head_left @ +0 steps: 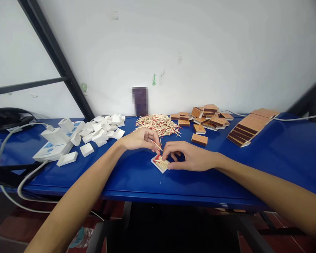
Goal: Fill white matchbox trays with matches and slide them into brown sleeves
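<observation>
A small white matchbox tray (162,171) lies on the blue table, filled with red-tipped matches (162,162). My left hand (143,139) is just above and behind the tray, its fingers pinched on a few matches (157,146). At the tray's right side, my right hand (186,155) curls over it, with the thumb and fingertips at its edge and at the matches in it. Whether those fingertips grip the tray or a match is hard to make out. Behind my hands lies a large heap of loose matches (159,124).
White empty trays (102,130) are piled at the left, beside a white power strip (52,151) with cables. Brown matchbox sleeves (209,116) lie scattered at the back right. Farther right, stacked matchboxes (252,126) lean in a row. A pixelated dark rectangle (140,101) stands against the wall.
</observation>
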